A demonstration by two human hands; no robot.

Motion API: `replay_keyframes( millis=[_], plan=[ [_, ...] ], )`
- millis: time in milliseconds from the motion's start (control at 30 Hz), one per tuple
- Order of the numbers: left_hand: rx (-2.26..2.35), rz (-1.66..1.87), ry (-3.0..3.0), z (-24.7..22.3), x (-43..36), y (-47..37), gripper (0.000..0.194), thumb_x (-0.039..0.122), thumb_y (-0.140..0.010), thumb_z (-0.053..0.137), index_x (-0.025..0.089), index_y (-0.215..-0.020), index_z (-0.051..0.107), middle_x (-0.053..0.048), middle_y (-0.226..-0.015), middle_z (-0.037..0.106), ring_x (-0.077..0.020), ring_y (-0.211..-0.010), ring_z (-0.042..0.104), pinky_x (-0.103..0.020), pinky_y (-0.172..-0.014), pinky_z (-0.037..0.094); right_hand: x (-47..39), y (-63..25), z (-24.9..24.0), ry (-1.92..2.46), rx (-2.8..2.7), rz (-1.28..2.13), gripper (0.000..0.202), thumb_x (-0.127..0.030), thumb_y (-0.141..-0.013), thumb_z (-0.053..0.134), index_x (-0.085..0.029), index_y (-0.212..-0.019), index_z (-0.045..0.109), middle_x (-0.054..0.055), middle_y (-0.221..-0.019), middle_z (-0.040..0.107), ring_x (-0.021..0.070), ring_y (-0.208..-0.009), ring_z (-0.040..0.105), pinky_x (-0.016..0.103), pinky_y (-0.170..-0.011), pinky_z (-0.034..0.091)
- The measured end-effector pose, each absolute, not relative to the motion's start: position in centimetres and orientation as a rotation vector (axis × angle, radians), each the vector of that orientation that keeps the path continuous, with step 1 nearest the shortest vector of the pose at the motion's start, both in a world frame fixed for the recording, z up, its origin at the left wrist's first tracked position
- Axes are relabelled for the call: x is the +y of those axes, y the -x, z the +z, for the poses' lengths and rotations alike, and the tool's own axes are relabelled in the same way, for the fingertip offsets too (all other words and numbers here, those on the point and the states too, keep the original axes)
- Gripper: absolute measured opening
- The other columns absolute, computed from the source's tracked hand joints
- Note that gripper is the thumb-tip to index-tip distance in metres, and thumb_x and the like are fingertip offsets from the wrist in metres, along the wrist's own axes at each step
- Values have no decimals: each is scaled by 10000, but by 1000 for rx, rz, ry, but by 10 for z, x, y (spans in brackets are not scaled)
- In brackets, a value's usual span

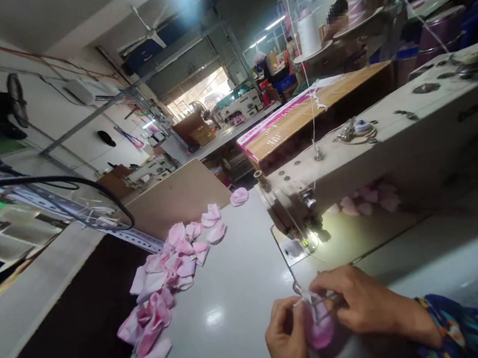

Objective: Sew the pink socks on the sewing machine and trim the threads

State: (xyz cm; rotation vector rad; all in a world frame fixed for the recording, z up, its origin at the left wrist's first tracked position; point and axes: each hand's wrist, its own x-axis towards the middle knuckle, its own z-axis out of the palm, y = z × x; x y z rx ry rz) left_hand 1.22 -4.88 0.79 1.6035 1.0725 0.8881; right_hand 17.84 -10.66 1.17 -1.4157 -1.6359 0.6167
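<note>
left hand (pixel 287 338): low in view, fingers (pixel 290 312) curled in, tips pinching the left edge of the pink fabric piece (pixel 320 329)
right hand (pixel 359 299): just right of the left one, fingers (pixel 324 281) bent and pressed together, pinching the top of the same piece; a thin white strip or thread sits at the tips, too blurred to tell which
pink fabric piece: small, rounded, held between both sets of fingertips, hanging just below them, above the table (pixel 224 323)
sleeve (pixel 456 329): dark multicolour print, on the right forearm
sewing machine (pixel 393 133): cream, head just above the fingers, needle area lit, apart from the held piece
pile of pink pieces (pixel 167 272): well left of the fingers, loose on the table, running from near the machine head toward the table's left edge
single pink piece (pixel 238 196): up-left of the machine head, well apart from the hands
pieces behind machine (pixel 364 203): pale pink, under the arm, up-right of the fingers
other person (pixel 338 14): far background, at another workstation
</note>
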Motion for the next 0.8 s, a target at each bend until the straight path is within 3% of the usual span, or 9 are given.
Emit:
replay_keyframes(
  millis=[200, 333, 400, 500, 600, 800],
  plan=[
    [1030, 944, -1685, 2, -50, -17, 348, 511, -744, 676, 166, -703, 703, -50, -704, 632, -192, -700, 607, -244, -643, 517, -106, -177, 17, 1579, -1537, 654, 216, -316, -827, 491, -196, -749, 652, 20, -667, 664, 159, -598, 580, 245, -585, 365],
    [1115, 1149, -1723, -1, -60, -26, 357, 525, -791, 608, 182, -696, 641, -62, -825, 638, -201, -810, 609, -245, -726, 499, -104, -171, 10, 1732, -1582, 573, 180, -214, -830, 469, -207, -742, 625, 16, -656, 649, 164, -609, 579, 251, -573, 326],
    [1218, 1166, -1738, -2, -63, -29, 334, 498, -860, 513, 197, -744, 600, -36, -784, 628, -177, -739, 600, -228, -682, 478, -104, -166, 8, 1773, -1618, 557, 147, -169, -813, 481, -208, -756, 611, 14, -661, 650, 165, -613, 586, 252, -563, 307],
    [1285, 979, -1898, -1, -57, -27, 262, 408, -896, 436, 215, -768, 558, 20, -614, 561, -144, -539, 529, -219, -554, 417, -106, -160, 6, 1812, -1671, 557, 98, -148, -784, 531, -215, -779, 603, 9, -673, 660, 174, -639, 612, 249, -561, 301],
    [1245, 713, -2077, 2, -40, -25, 210, 336, -848, 446, 219, -695, 528, 25, -558, 540, -146, -506, 513, -225, -518, 367, -107, -162, 5, 1866, -1732, 515, 89, -159, -777, 548, -213, -813, 608, 16, -696, 671, 195, -669, 635, 250, -572, 331],
    [1218, 539, -2171, 7, -11, -43, 166, 242, -792, 445, 209, -651, 525, 6, -598, 545, -160, -594, 516, -252, -584, 360, -102, -179, -17, 1535, -1930, 122, 477, -12, -687, 402, -232, -1049, 620, 34, -955, 686, 173, -767, 648, 226, -608, 441]
  ],
)
